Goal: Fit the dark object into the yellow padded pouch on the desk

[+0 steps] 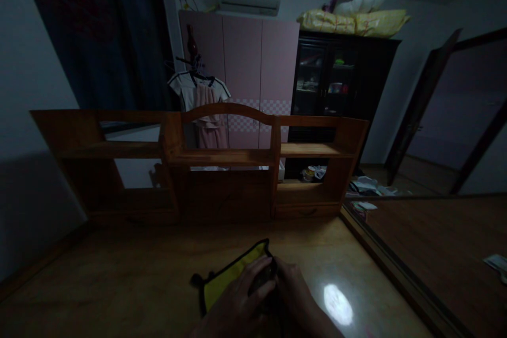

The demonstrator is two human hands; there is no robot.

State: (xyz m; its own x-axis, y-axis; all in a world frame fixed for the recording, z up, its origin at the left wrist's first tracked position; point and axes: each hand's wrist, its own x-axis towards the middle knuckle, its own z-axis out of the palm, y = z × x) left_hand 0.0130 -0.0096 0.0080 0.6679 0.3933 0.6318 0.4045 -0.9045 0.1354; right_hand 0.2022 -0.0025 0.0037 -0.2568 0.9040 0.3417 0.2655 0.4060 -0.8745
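Observation:
A flat yellow pouch (224, 288) with black edging lies on the wooden tabletop in front of me, partly covered by my hands. Over its right part, my left hand (243, 298) is bent with its fingers curled around a small dark thing (262, 279), too dim to name. My right hand (295, 288) is closed at the pouch's black right edge, its fingertips close to those of my left hand. A short dark tab (196, 279) sticks out at the pouch's left corner. Shadow hides the lower part of both hands.
A wooden shelf unit (225, 157) stands across the tabletop's (130, 269) far side. A bright light reflection (338, 303) lies right of my hands. Beyond are a pink wardrobe (242, 58), a dark cabinet (368, 68) and an open door (422, 105). Papers (366, 185) lie on the floor.

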